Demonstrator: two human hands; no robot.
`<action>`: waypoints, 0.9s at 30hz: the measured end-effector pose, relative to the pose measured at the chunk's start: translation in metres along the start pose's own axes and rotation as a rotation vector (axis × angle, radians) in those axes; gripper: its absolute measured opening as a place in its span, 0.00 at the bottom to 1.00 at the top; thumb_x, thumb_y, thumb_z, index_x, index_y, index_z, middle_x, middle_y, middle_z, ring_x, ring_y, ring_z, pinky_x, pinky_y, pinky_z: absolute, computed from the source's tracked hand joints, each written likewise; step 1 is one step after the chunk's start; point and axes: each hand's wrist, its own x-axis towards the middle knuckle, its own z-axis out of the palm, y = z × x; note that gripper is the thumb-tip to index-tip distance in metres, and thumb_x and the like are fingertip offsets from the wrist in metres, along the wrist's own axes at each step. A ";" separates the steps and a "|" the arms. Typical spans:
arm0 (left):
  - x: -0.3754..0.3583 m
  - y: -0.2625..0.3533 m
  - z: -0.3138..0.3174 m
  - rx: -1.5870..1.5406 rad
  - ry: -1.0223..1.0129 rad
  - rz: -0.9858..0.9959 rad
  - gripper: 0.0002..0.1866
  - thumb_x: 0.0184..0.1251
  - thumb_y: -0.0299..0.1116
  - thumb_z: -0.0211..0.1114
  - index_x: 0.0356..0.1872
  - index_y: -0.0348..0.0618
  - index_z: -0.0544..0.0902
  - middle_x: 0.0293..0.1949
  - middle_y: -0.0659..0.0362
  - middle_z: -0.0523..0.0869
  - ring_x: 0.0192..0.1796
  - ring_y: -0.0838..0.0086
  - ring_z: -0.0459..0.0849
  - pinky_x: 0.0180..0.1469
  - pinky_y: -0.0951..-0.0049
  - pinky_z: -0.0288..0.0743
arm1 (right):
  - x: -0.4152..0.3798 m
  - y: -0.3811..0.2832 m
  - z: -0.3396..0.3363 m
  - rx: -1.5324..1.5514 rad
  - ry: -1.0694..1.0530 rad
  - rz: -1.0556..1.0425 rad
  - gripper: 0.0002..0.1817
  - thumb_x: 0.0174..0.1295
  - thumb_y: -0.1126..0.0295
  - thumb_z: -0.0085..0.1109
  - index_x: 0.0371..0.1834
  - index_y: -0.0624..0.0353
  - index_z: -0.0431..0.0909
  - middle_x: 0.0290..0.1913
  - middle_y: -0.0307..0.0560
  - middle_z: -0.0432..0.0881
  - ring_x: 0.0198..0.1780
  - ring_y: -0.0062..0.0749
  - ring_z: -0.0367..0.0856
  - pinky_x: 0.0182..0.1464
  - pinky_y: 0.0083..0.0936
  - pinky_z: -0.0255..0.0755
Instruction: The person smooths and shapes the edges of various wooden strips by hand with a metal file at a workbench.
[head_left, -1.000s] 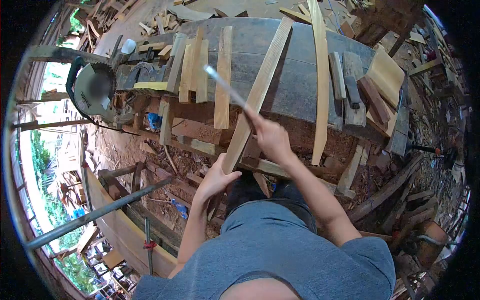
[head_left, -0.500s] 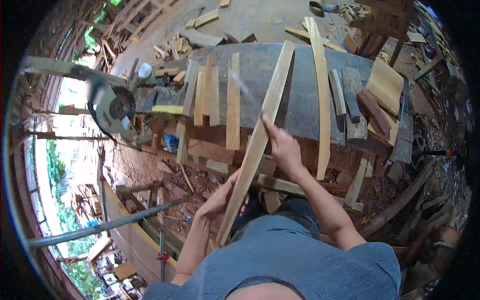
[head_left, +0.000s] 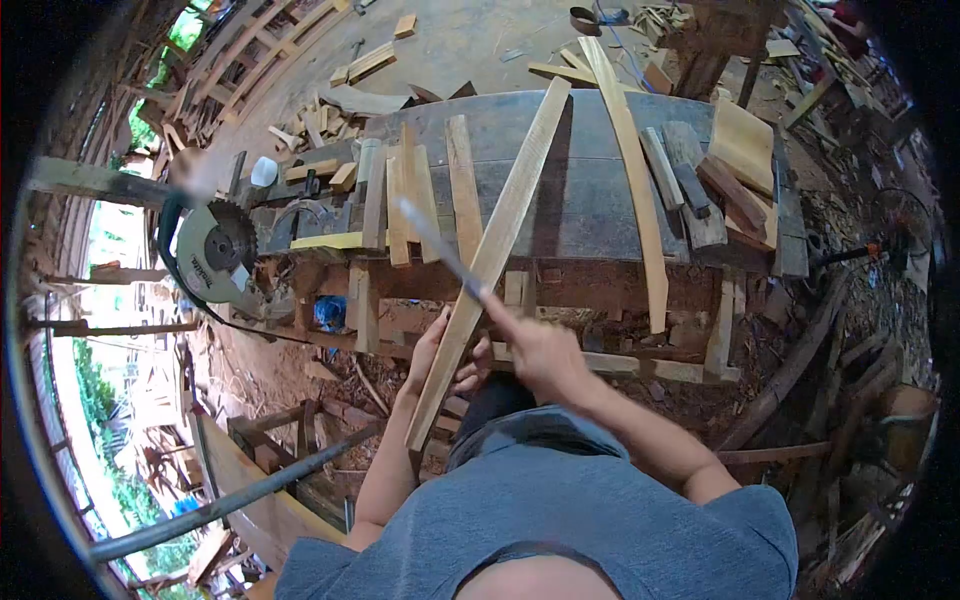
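Observation:
A long wooden strip (head_left: 512,205) slants from the workbench top (head_left: 590,190) down toward my body. My left hand (head_left: 447,352) is wrapped round its lower part from beneath, with fingertips showing on the right side. My right hand (head_left: 542,355) grips a thin grey metal tool (head_left: 440,245), which looks like a knife or file and is slightly blurred. The tool crosses the strip's upper face just above my left hand, its far end pointing up and left. The tool's handle is mostly hidden in my fist.
Several wooden pieces (head_left: 462,180) lie on the bench left of the strip. A long curved board (head_left: 640,190) and short blocks (head_left: 735,190) lie to the right. A circular saw (head_left: 215,250) stands at the left end. A metal bar (head_left: 240,500) crosses the lower left.
My right hand has moved down and slightly left along the strip with the tool, toward my left hand. The view has shifted, and the strip's lower end sits further left and higher.

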 end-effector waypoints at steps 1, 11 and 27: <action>-0.003 0.006 -0.005 -0.001 -0.016 -0.006 0.30 0.76 0.62 0.37 0.45 0.46 0.75 0.20 0.56 0.70 0.14 0.73 0.65 0.11 0.74 0.62 | -0.011 -0.015 0.003 0.101 0.016 -0.046 0.38 0.62 0.73 0.47 0.77 0.33 0.53 0.28 0.60 0.81 0.28 0.53 0.83 0.30 0.47 0.76; -0.054 0.047 -0.073 0.302 -0.041 -0.005 0.29 0.76 0.61 0.38 0.47 0.45 0.76 0.20 0.59 0.70 0.13 0.76 0.67 0.08 0.76 0.62 | 0.015 -0.063 0.063 0.133 0.087 0.165 0.35 0.64 0.72 0.44 0.76 0.34 0.54 0.28 0.68 0.80 0.32 0.63 0.81 0.37 0.56 0.75; -0.103 0.068 -0.073 0.435 -0.071 -0.015 0.27 0.77 0.58 0.37 0.52 0.47 0.74 0.20 0.60 0.70 0.13 0.78 0.66 0.07 0.77 0.59 | 0.061 -0.056 0.092 0.172 0.302 0.281 0.31 0.66 0.68 0.44 0.74 0.33 0.58 0.35 0.70 0.81 0.35 0.59 0.83 0.40 0.52 0.74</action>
